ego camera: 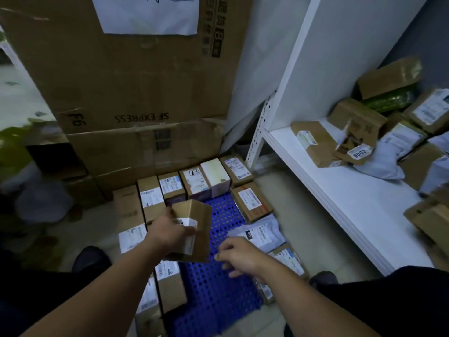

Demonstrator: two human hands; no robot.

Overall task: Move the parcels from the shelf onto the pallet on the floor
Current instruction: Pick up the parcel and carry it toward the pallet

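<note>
Placing step. Left hand [170,232] has its grip closed round a small brown cardboard parcel [194,211] above the blue perforated plastic pallet [218,295]. Right hand [240,257] slack, empty. Next, likely: lower into the bare gap.

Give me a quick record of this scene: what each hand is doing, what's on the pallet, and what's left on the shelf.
Left hand: grips a small cardboard parcel above the blue plastic pallet
Right hand: holds nothing, fingers loosely curled
Pallet: labelled boxes along its edges, a grey mailer bag, middle bare
White shelf: several shelf parcels left
Behind: stacked SF Express cartons
</note>
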